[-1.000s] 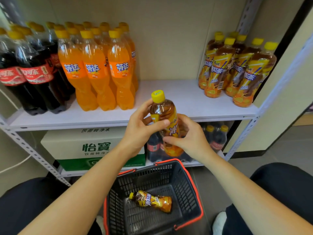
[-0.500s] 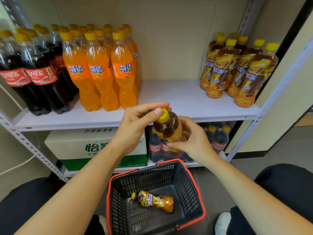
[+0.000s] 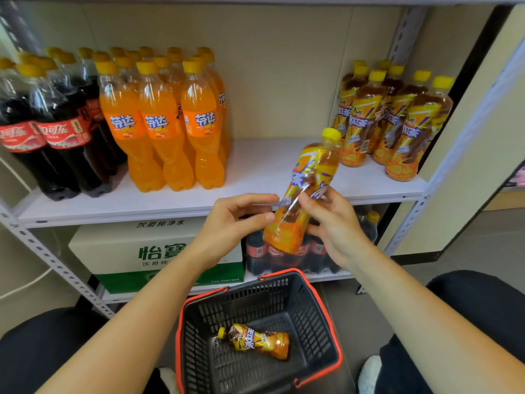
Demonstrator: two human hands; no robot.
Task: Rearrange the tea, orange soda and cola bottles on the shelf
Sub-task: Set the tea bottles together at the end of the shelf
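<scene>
The tea bottle [image 3: 306,191] has a yellow cap and an orange label. The cola bottles [image 3: 56,132] have red labels. The basket [image 3: 255,297] has a red rim.

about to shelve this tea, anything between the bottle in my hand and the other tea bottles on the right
Nothing visible does. The tea bottle in the right hand tilts toward the tea group, and the shelf board just left of that group is bare. The orange soda bottles stand well to the left.
</scene>
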